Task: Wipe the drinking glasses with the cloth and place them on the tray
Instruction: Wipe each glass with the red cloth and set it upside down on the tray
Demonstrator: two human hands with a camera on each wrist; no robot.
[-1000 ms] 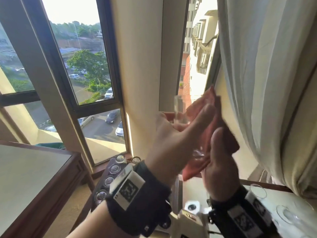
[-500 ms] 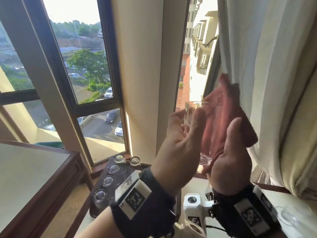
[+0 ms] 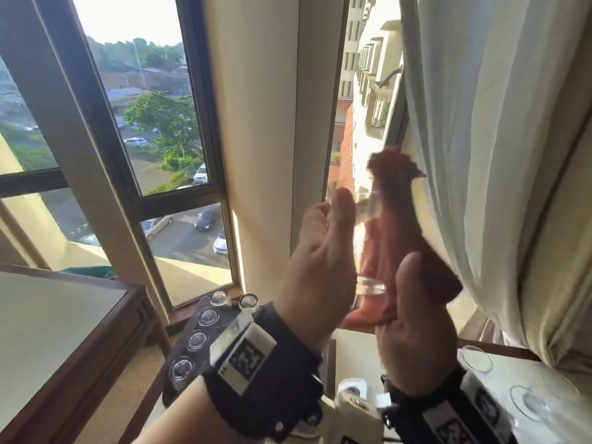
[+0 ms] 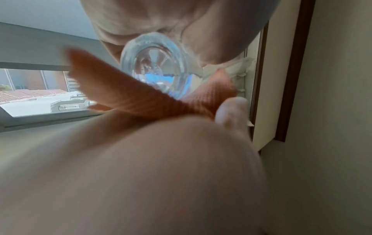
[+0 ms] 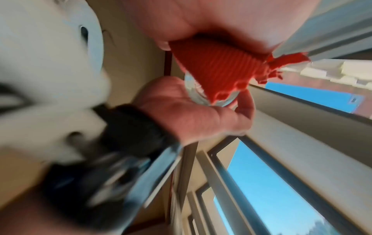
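— What have your hands got?

— My left hand [image 3: 315, 251] grips a drinking glass [image 3: 363, 251], raised before the window [image 3: 153, 123]; my right hand [image 3: 413, 318] clutches the red cloth [image 3: 395, 219] against it.

— And the room?

— Pale worktop [image 3: 499, 389] below, white curtain [image 3: 499, 123] just right of the cloth.

— Any change?

— The cloth's tip stands higher than half a second ago.

— What else?

— Wiped glasses [image 3: 198, 339] line the dark tray [image 3: 189, 318], low left; my left wrist hides its near end. Two glasses [image 3: 475, 360] wait on the worktop.
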